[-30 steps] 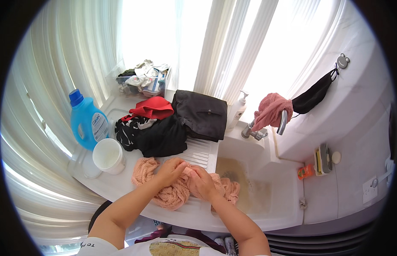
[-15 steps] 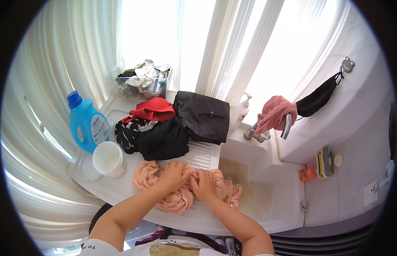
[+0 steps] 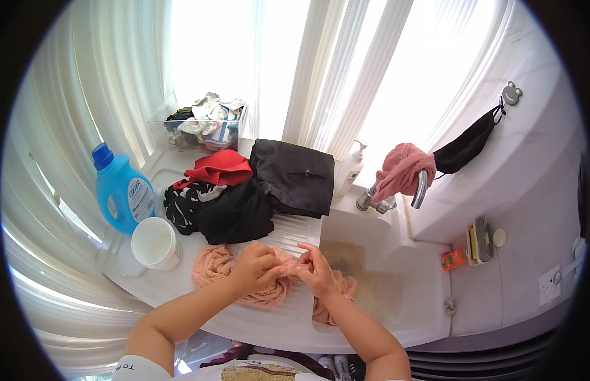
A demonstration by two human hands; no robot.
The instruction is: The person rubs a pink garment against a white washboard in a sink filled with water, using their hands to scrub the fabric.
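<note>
A wet pink knitted cloth (image 3: pixel 213 265) lies bunched on the ribbed white washboard (image 3: pixel 293 231) beside the sink. My left hand (image 3: pixel 258 269) is closed on a fold of it near the middle. My right hand (image 3: pixel 316 269) pinches the same cloth just to the right, the two hands nearly touching. Part of the cloth hangs over the sink's edge below my right wrist.
The sink basin (image 3: pixel 377 286) holds murky water. Behind the washboard lie black (image 3: pixel 234 213), red (image 3: pixel 215 168) and dark grey (image 3: pixel 295 174) clothes. A blue detergent bottle (image 3: pixel 120 190) and a white cup (image 3: pixel 156 243) stand at the left. The tap (image 3: pixel 422 187) carries a pink towel (image 3: pixel 399 168); a soap pump (image 3: pixel 351 168) is beside it.
Both hands have shifted slightly to the right along the pink cloth and bunched it more tightly between them. The other things have not moved.
</note>
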